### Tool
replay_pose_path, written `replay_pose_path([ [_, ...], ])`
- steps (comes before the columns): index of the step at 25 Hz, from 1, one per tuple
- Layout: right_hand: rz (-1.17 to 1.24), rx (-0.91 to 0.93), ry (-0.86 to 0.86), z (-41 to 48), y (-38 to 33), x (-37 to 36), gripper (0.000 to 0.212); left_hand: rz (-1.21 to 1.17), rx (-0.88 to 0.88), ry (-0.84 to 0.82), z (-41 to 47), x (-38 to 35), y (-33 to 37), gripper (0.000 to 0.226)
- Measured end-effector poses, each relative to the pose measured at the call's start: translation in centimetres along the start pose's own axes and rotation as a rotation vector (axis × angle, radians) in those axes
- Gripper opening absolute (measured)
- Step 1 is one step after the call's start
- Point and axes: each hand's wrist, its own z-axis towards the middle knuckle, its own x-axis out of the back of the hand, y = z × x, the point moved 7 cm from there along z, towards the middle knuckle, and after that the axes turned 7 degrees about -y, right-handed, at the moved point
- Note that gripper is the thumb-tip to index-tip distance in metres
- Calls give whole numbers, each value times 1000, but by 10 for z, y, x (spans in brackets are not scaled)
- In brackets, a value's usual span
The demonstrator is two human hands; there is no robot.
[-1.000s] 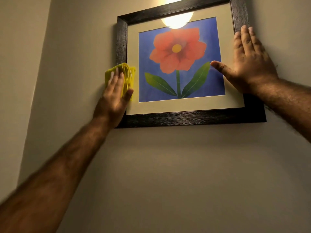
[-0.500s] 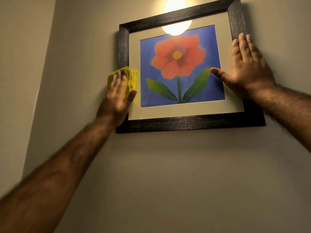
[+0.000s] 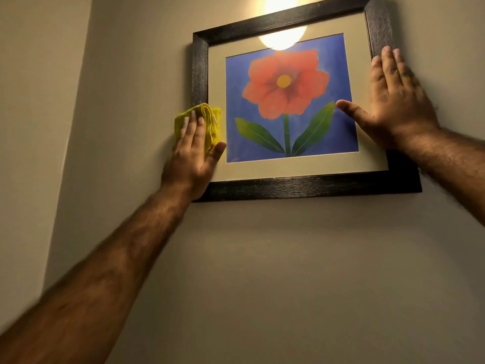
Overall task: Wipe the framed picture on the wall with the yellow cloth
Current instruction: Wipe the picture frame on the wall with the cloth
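A dark-framed picture (image 3: 301,185) of a red flower on blue hangs on the beige wall, slightly tilted. My left hand (image 3: 191,158) presses a folded yellow cloth (image 3: 210,122) flat against the frame's left side, fingers pointing up, thumb over the mat. My right hand (image 3: 393,106) lies flat and spread on the frame's right side, thumb resting on the glass near the right leaf. The left side of the frame is partly hidden behind the cloth and hand.
A lamp's bright glare (image 3: 282,35) reflects in the glass at the top of the picture. A wall corner (image 3: 76,106) runs down on the left. Bare beige wall (image 3: 288,271) lies below the frame.
The view has shifted so the picture sits lower in frame. My left hand with the cloth stays on the frame's left side, a touch lower along it. My right hand keeps holding the right side.
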Motion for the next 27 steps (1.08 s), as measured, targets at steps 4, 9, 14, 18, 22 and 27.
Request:
replay_pose_path([
  [4,2,-5,-7,-1,1,1,114,-155,69,97,5,37,0,61],
  [9,2,-5,-4,-1,1,0,113,-107,89,44,32,67,-5,27],
  [14,5,-5,1,-1,3,-2,113,-111,284,127,38,74,-16,46],
  [18,8,-9,3,-4,2,-2,111,-435,579,-30,35,65,-51,71],
  [22,17,-1,-19,-19,1,-4,111,-827,661,-113,28,51,-50,43],
  [27,38,2,-8,-28,-16,10,108,-961,656,-57,16,58,-50,35],
])
